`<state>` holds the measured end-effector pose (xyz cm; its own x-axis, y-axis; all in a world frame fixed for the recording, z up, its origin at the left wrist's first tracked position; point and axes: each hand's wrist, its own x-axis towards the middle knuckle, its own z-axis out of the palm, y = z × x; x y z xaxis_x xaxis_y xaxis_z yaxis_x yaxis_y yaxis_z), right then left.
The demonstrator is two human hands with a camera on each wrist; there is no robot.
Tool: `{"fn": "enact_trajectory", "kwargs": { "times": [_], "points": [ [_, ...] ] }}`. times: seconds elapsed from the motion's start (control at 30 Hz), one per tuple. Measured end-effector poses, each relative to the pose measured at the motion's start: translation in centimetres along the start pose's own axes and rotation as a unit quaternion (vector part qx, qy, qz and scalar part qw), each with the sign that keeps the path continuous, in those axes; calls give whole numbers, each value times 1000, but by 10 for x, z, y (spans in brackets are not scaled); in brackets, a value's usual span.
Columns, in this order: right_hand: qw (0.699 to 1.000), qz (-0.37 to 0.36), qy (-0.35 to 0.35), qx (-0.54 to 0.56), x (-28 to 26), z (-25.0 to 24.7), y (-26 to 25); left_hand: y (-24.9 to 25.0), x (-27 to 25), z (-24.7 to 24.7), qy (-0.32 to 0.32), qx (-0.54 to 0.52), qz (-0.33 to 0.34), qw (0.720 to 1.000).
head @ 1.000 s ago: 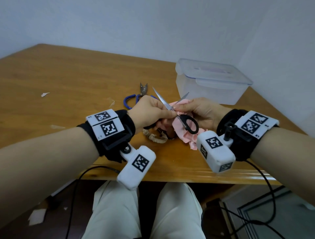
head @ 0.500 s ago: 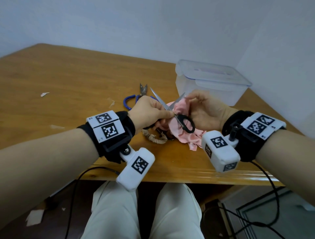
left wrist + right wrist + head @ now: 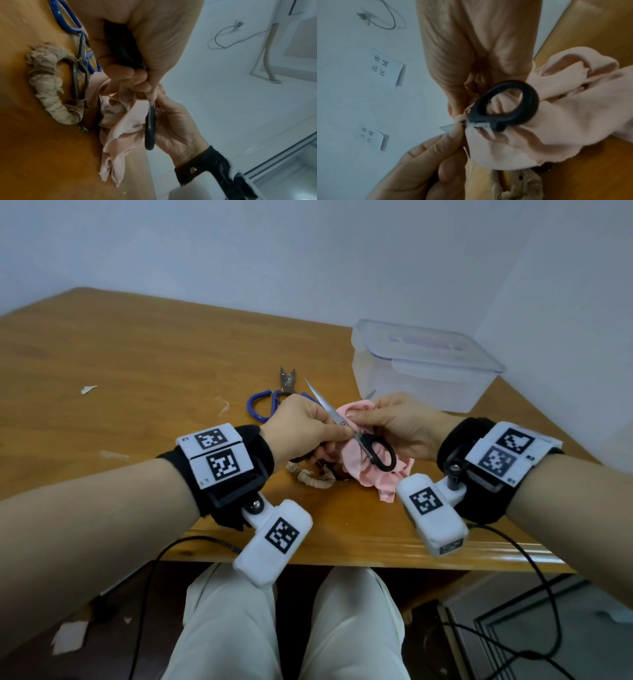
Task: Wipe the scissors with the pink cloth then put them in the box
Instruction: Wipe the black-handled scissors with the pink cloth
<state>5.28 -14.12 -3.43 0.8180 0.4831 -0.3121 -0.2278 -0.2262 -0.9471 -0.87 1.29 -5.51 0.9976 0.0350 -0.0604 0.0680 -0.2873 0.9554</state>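
Black-handled scissors are held with blades spread above the near middle of the table. My left hand grips them near the pivot, and one black handle loop hangs free. My right hand pinches the pink cloth around the right-hand blade, whose tip pokes out beyond the fingers. The rest of the cloth droops onto the table. The clear plastic box stands at the back right with its lid on.
Blue-handled scissors and small metal snips lie just beyond my left hand. Scissors with cloth-wrapped handles lie beneath the hands. Paper scraps dot the left side. The table's front edge runs close under my wrists.
My right hand has rubbed the cloth up the blade and come back down toward the pivot. The left hand has kept its hold and hardly moved.
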Motion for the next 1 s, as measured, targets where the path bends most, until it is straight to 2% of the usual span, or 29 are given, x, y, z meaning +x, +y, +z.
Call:
{"fn": "enact_trajectory", "kwargs": {
  "times": [0.13,0.27,0.33,0.47,0.67,0.77,0.87,1.0],
  "points": [
    [1000,-17,11,-18,-1,-5,-4,2,0,-3,-18,-12,-13,1000],
    [998,-3,40,-44,-1,-3,-5,3,0,-2,-20,-18,-16,1000],
    [999,7,46,-3,0,-2,-4,5,0,-2,-12,-16,-9,1000],
    [995,52,2,85,0,0,-2,9,0,-1,-9,2,0,1000],
    [999,21,26,-23,-1,1,-6,5,0,1,-15,13,-11,1000],
    [998,25,15,-57,-2,-4,-10,6,0,0,-20,11,-17,1000],
    [997,36,-10,-65,-5,-9,-12,8,1,-2,-32,8,-19,999],
    [999,23,8,-39,-5,-5,-9,10,0,0,-23,11,-9,1000]
  ]
}}
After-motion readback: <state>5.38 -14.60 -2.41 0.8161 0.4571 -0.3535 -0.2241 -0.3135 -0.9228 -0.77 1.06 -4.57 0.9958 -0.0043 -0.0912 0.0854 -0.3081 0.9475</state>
